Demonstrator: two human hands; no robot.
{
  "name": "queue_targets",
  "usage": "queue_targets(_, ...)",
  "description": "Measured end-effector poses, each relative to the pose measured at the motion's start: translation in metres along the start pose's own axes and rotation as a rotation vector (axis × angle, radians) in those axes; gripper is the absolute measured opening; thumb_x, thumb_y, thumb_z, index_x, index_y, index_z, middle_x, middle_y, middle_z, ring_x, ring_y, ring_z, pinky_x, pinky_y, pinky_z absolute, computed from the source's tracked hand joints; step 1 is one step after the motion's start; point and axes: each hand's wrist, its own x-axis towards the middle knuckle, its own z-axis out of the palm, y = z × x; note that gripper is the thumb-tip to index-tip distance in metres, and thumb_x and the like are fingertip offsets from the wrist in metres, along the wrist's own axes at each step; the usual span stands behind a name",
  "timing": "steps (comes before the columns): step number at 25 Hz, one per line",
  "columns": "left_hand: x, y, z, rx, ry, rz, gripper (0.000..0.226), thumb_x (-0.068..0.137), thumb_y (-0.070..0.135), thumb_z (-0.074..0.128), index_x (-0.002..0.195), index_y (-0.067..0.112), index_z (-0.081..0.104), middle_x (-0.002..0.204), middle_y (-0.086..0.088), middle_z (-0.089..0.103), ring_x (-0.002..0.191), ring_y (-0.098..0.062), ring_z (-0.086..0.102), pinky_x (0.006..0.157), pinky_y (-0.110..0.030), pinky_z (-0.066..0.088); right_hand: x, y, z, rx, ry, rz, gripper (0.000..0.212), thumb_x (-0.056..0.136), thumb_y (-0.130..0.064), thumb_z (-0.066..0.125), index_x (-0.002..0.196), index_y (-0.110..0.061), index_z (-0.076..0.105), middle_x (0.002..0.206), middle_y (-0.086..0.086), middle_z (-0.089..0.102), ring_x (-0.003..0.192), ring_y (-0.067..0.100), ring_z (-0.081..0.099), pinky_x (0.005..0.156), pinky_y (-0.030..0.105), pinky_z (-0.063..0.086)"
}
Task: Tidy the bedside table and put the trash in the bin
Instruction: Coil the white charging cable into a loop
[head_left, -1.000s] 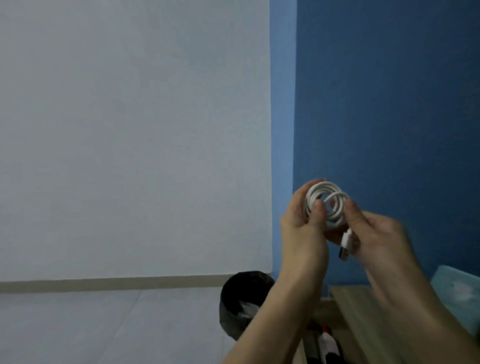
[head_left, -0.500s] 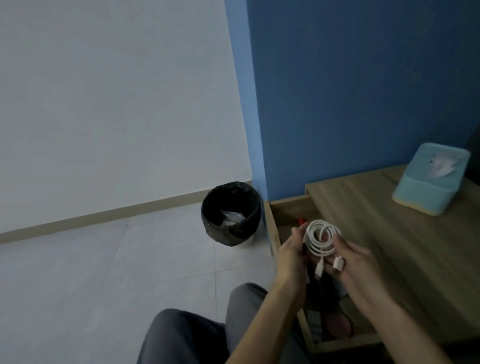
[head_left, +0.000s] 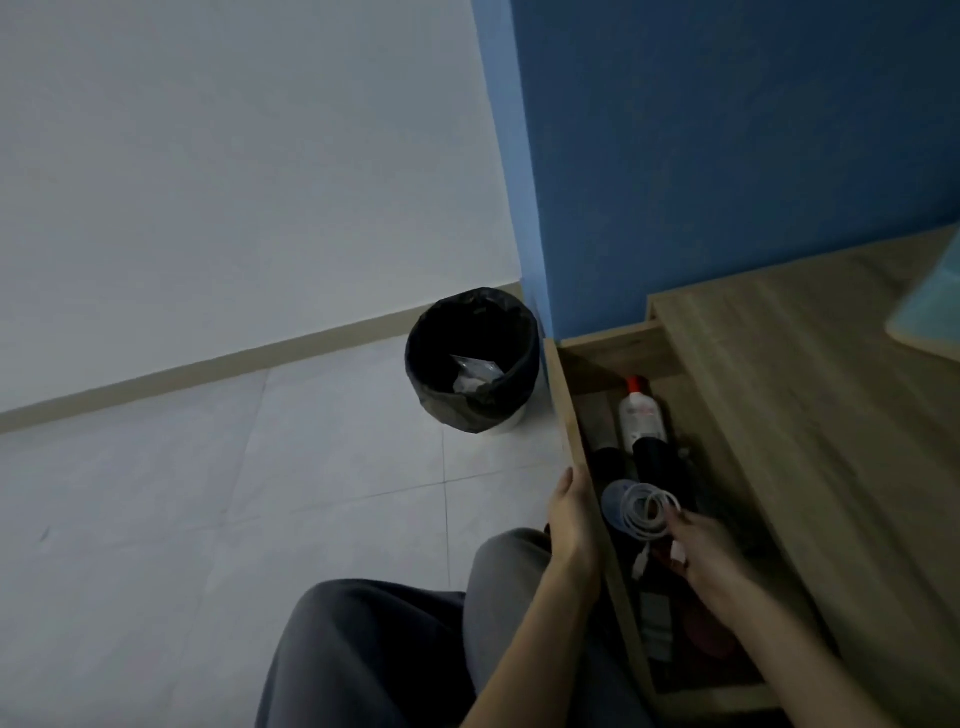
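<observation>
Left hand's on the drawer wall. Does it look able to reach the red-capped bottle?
Probably yes. The left hand only rests on the wall of the open drawer, and the bottle lies uncovered further back. The right hand with the cable coil sits nearer, not between.

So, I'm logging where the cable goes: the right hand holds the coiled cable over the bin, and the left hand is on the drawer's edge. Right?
Not over the bin. In the head view the right hand holds the coiled cable over the open drawer; the bin stands apart on the floor. The left hand is on the drawer's edge, as you said.
</observation>
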Motion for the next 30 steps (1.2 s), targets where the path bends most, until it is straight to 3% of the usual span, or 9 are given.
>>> queue_targets(3,0.008,-0.002,0.001,-0.113,-0.01,-0.041,0.042,0.098,0.035,0.037,0.114,0.003,0.059,0.118,-0.018,0.062,0.108,-0.031,0.059,0.102,-0.044,0.045,0.017,0.008,0.007,-0.028,0.011,0.038,0.034,0.096,-0.013,0.044,0.12,0.009,0.053,0.071,0.008,0.058,0.045,0.013,0.062,0.037,0.015,0.047)
queue_targets(8,0.021,-0.006,-0.005,-0.081,0.001,-0.092,0.039,0.1,0.035,0.029,0.084,0.018,0.059,0.075,0.001,0.067,0.066,-0.011,0.062,0.057,-0.02,0.052,0.039,0.02,0.014,-0.141,0.057,-0.032,0.032,0.093,-0.009,0.049,0.115,0.014,0.056,0.042,-0.006,0.063,0.031,0.0,0.055,0.038,0.016,0.046)
queue_targets(12,0.02,-0.005,-0.006,-0.065,-0.012,-0.078,0.043,0.101,0.035,0.024,0.085,0.018,0.059,0.051,0.009,0.069,0.049,-0.004,0.066,0.039,-0.01,0.048,0.038,0.023,0.015,-0.236,0.114,-0.101,0.024,0.092,-0.003,0.049,0.107,0.013,0.059,0.07,0.01,0.061,0.049,0.014,0.058,0.036,0.008,0.037)
queue_targets(14,0.014,0.0,-0.004,-0.061,-0.015,-0.07,0.038,0.102,0.034,0.024,0.097,0.016,0.057,0.05,0.008,0.067,0.038,-0.001,0.062,0.035,-0.01,0.045,0.044,0.029,0.014,-0.271,0.159,-0.141,0.028,0.091,-0.007,0.053,0.108,0.015,0.059,0.084,0.018,0.063,0.076,0.024,0.06,0.053,0.018,0.04)
queue_targets(16,0.011,0.004,-0.005,-0.071,0.006,-0.065,0.043,0.101,0.035,0.025,0.114,0.006,0.055,0.066,0.003,0.065,0.044,-0.005,0.064,0.034,-0.01,0.044,0.046,0.033,0.015,-0.295,0.195,-0.163,0.03,0.09,-0.01,0.055,0.108,0.013,0.061,0.101,0.025,0.065,0.089,0.025,0.055,0.067,0.025,0.036)
queue_targets(18,0.009,0.005,-0.005,-0.042,0.015,-0.043,0.048,0.101,0.035,0.025,0.127,0.002,0.05,0.066,0.003,0.065,0.045,-0.004,0.064,0.035,-0.009,0.045,0.046,0.035,0.018,-0.293,0.233,-0.186,0.03,0.089,-0.011,0.057,0.106,0.013,0.062,0.099,0.024,0.065,0.086,0.022,0.051,0.066,0.027,0.035)
queue_targets(21,0.009,0.003,-0.003,-0.043,0.007,-0.024,0.049,0.101,0.036,0.024,0.127,0.003,0.048,0.049,0.01,0.068,0.04,0.0,0.063,0.036,-0.01,0.046,0.04,0.034,0.021,-0.279,0.286,-0.225,0.028,0.087,-0.01,0.06,0.106,0.011,0.064,0.106,0.026,0.067,0.091,0.026,0.059,0.075,0.025,0.035)
queue_targets(26,0.004,0.006,0.0,-0.099,-0.058,-0.054,0.052,0.101,0.037,0.023,0.132,0.002,0.047,0.065,0.005,0.069,0.057,-0.007,0.066,0.041,-0.01,0.049,0.029,0.035,0.02,-0.424,0.299,-0.318,0.033,0.086,-0.008,0.06,0.115,0.008,0.06,0.118,0.028,0.061,0.109,0.039,0.059,0.085,0.028,0.039)
queue_targets(30,0.0,0.009,0.005,-0.112,-0.07,-0.086,0.053,0.101,0.036,0.022,0.136,0.001,0.042,0.081,0.001,0.056,0.071,-0.009,0.051,0.038,-0.008,0.046,0.02,0.033,0.006,-0.624,0.247,-0.394,0.035,0.087,-0.01,0.056,0.121,-0.005,0.06,0.127,0.02,0.056,0.116,0.034,0.054,0.097,0.038,0.042)
